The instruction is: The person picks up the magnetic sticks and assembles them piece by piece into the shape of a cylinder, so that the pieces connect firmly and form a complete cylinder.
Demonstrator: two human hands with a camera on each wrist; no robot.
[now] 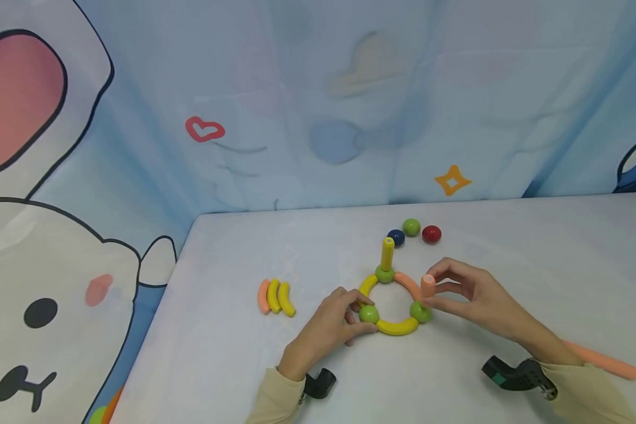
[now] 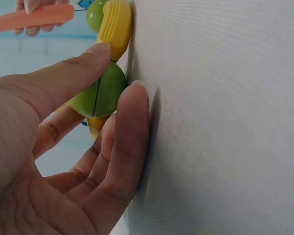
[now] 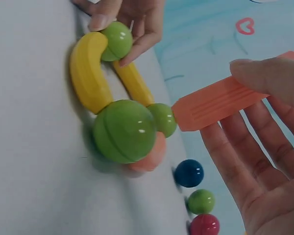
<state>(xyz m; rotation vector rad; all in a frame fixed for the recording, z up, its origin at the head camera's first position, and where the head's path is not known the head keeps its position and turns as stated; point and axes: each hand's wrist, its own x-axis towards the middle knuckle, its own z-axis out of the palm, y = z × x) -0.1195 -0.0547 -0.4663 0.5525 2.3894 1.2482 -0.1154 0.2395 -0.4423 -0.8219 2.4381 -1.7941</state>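
A ring of green balls joined by curved rods lies on the table, with yellow rods (image 1: 397,327) at the front and left and an orange rod (image 1: 407,285) at the back right. My left hand (image 1: 335,318) holds the ring's left green ball (image 1: 369,314) between thumb and fingers. An upright straight yellow rod (image 1: 387,254) stands on the far green ball (image 1: 384,274). My right hand (image 1: 471,297) pinches a straight orange rod (image 3: 225,102), held just above the right green ball (image 3: 125,131) and apart from it.
Loose blue (image 1: 396,237), green (image 1: 411,227) and red (image 1: 431,234) balls sit behind the ring. On the left lie an orange curved rod (image 1: 264,296) and two yellow curved rods (image 1: 280,296). A long orange rod (image 1: 609,360) lies near the right forearm. A printed curtain (image 1: 318,106) hangs behind the table.
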